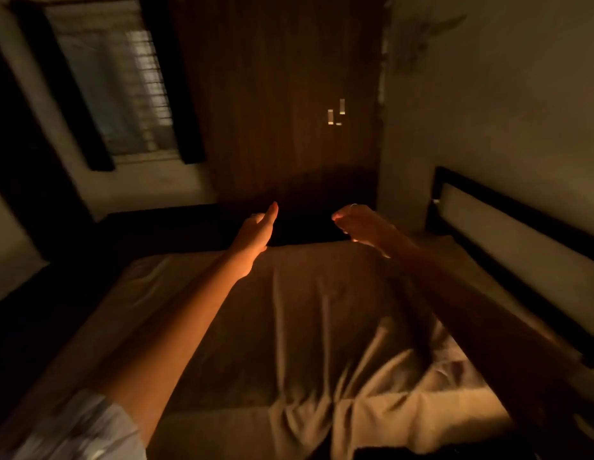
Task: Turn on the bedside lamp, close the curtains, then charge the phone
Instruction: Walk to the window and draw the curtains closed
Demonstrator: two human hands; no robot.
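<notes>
from the head camera, the room is dim and lit with a warm orange glow.

two bare arms reach out over the bed [305, 310]. the left hand [255, 232] is up in the air, fingers straight and close together, thumb side up. its grip is open and it holds nothing. the right hand [358, 227] is also in the air, a little apart from the left one. its fingers hang loosely curled down and hold nothing, so its grip is open too. there is a ring [354, 205] on one finger.

the bed has a tan sheet [372, 376] with many wrinkles, most of them on the right side. the headboard [521, 240] is on the right, against the wall.

the window [116, 94] is up on the left. dark curtains [171, 84] hang at both sides of it and they are pulled apart, so the window bars show between them.

a tall brown wardrobe [279, 104] stands past the hands, with shiny handles [335, 112] on its doors.

a pale sleeve [79, 429] shows at the bottom left.
</notes>
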